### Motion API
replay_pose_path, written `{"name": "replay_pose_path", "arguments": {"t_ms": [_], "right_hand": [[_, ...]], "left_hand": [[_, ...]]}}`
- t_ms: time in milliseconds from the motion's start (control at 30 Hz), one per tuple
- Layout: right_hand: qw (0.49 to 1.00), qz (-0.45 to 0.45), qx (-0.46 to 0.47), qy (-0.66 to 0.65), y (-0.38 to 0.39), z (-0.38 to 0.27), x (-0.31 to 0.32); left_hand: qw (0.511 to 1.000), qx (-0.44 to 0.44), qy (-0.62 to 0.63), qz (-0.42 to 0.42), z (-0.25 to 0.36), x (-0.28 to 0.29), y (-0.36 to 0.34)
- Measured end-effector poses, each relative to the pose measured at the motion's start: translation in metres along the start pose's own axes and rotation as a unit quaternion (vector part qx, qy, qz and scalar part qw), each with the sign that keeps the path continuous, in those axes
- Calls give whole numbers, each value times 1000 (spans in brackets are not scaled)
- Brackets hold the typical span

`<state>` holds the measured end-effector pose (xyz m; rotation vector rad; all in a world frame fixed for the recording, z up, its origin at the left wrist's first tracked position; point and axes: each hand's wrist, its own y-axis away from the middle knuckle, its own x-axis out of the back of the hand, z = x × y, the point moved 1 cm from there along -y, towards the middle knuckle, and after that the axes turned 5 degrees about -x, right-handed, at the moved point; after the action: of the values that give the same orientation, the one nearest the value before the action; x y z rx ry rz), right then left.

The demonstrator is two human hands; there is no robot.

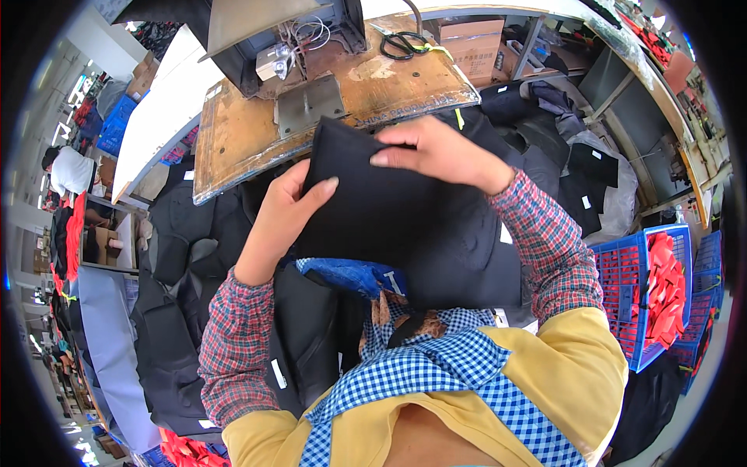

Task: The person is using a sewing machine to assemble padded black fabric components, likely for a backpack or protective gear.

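Note:
A black padded fabric piece [366, 202] is held up in front of me, its top corner pointing toward the sewing machine [292, 39]. My left hand [288, 210] grips its left edge, with the thumb lying on the near face and the fingers partly behind. Near the top right edge, my right hand [436, 152] pinches the same piece between thumb and fingers. The fabric's lower part hangs down to my checked apron [405, 373]. Just beyond the top corner is the metal plate [310, 105] of the machine.
Black-handled scissors [403, 47] lie on the worn wooden machine table [233, 144]. Piles of black fabric pieces [175, 311] surround me on the left and beyond my right arm. A blue crate [634, 300] of red pieces stands at right. Another person [72, 170] is far left.

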<state>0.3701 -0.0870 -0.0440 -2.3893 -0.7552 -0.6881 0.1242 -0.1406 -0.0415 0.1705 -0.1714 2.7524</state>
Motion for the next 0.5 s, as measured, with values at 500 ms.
{"name": "replay_pose_path", "arguments": {"t_ms": [500], "right_hand": [[956, 85, 19, 280, -91, 34, 57]], "left_hand": [[959, -193, -89, 190, -45, -7, -100]]}}
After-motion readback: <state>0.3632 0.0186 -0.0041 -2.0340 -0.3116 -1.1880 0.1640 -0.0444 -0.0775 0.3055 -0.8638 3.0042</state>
